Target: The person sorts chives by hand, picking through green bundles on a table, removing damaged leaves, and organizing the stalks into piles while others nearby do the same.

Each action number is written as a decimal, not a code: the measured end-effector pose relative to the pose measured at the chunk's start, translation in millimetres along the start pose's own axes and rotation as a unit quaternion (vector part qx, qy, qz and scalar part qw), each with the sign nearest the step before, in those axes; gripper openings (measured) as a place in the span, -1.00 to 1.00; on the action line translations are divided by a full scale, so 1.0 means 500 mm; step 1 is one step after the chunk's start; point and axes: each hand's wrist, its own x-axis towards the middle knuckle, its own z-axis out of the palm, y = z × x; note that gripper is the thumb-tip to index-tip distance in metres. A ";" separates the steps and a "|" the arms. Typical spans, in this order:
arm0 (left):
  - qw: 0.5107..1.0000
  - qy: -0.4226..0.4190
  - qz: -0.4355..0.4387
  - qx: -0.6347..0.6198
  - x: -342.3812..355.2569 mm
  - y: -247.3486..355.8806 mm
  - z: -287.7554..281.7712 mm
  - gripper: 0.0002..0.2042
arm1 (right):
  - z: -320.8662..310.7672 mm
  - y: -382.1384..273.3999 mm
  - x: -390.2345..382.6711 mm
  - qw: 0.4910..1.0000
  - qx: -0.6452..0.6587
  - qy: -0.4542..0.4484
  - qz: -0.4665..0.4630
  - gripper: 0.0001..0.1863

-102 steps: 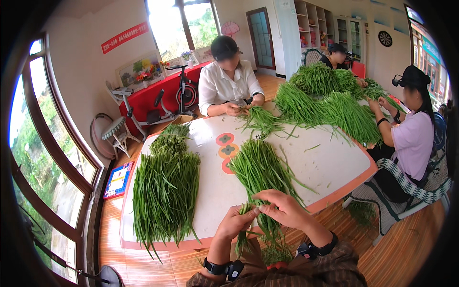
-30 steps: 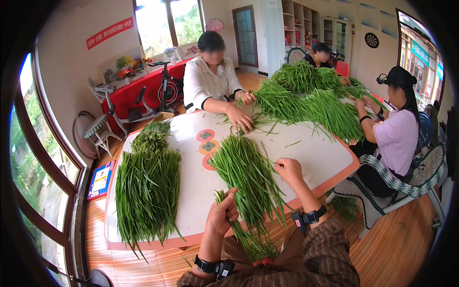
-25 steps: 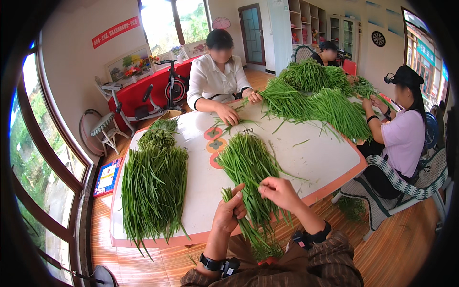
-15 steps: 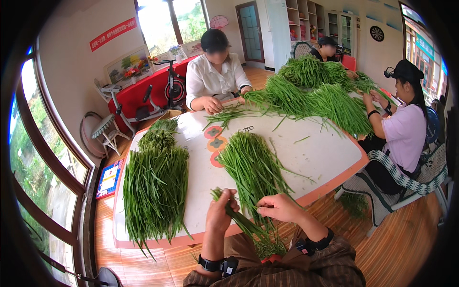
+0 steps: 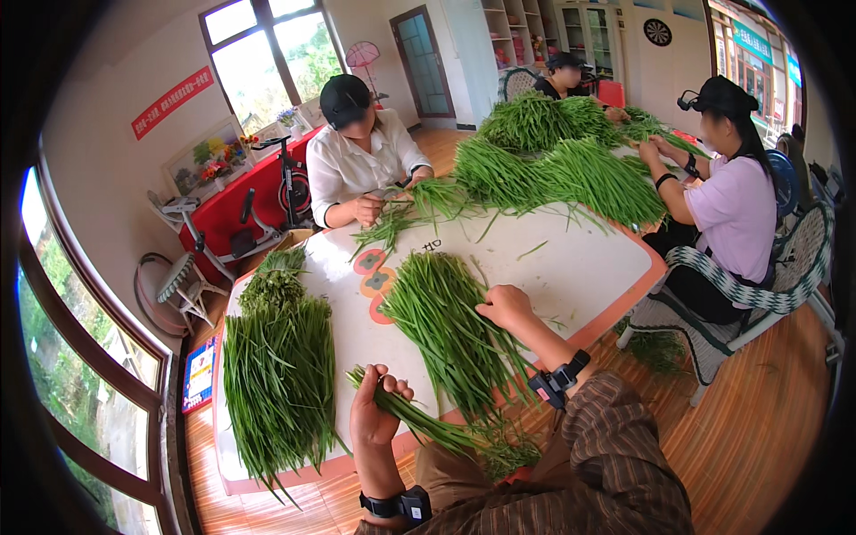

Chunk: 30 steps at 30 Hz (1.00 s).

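My left hand (image 5: 379, 406) is closed around a thin bunch of long green garlic chives (image 5: 432, 428), low in front of me at the table's near edge. The cut ends poke out above my fist, and the leaves hang down to the right. My right hand (image 5: 506, 306) reaches over the table with its fingers pinched at the right side of the middle pile of chives (image 5: 446, 325). What lies between those fingertips is too small to make out. A larger, neatly laid heap of chives (image 5: 278, 383) rests on the left of the table, its leaf tips over the edge.
The white table (image 5: 571, 254) has an orange rim. Across it a person in a white shirt (image 5: 366, 165) handles chives; a person in pink (image 5: 731, 196) sits at the right near big chive heaps (image 5: 597, 178). Trimmings (image 5: 508, 450) lie below, between my knees.
My right hand has moved forward, away from my left hand, to the middle pile. My left hand has shifted slightly left and down, still gripping its bunch. The view has turned somewhat.
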 end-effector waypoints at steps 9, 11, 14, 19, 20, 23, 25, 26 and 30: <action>0.997 -0.031 -0.063 0.003 -0.004 -0.012 0.001 -0.79 | -0.010 -0.003 0.006 0.999 0.007 -0.007 0.033 -0.80; 0.997 -0.032 -0.073 0.006 0.002 -0.021 0.003 -0.80 | -0.019 0.009 0.001 0.995 0.092 0.028 0.041 -0.79; 0.996 -0.038 -0.085 0.008 0.012 -0.036 0.009 -0.80 | -0.013 0.038 0.003 0.947 0.308 -0.015 0.089 -0.77; 0.993 -0.027 -0.110 0.012 0.017 -0.053 0.014 -0.80 | -0.015 0.036 -0.011 0.982 0.170 0.076 0.013 -0.77; 0.993 -0.023 -0.114 0.014 0.018 -0.055 0.015 -0.81 | -0.019 0.034 -0.012 0.985 0.146 0.087 0.013 -0.78; 0.992 -0.036 -0.118 0.017 0.026 -0.066 0.013 -0.80 | -0.033 0.036 -0.027 0.968 0.146 0.193 -0.073 -0.80; 0.994 -0.005 -0.100 0.033 0.019 -0.056 -0.004 -0.73 | -0.047 -0.031 -0.066 0.963 0.222 0.125 -0.086 -0.79; 0.995 -0.007 -0.098 0.031 0.018 -0.058 0.003 -0.73 | -0.069 -0.063 -0.096 0.953 0.283 0.065 -0.089 -0.79; 0.994 0.002 -0.079 0.076 0.026 -0.072 0.029 -0.72 | -0.092 -0.148 -0.204 0.909 0.354 -0.108 -0.194 -0.83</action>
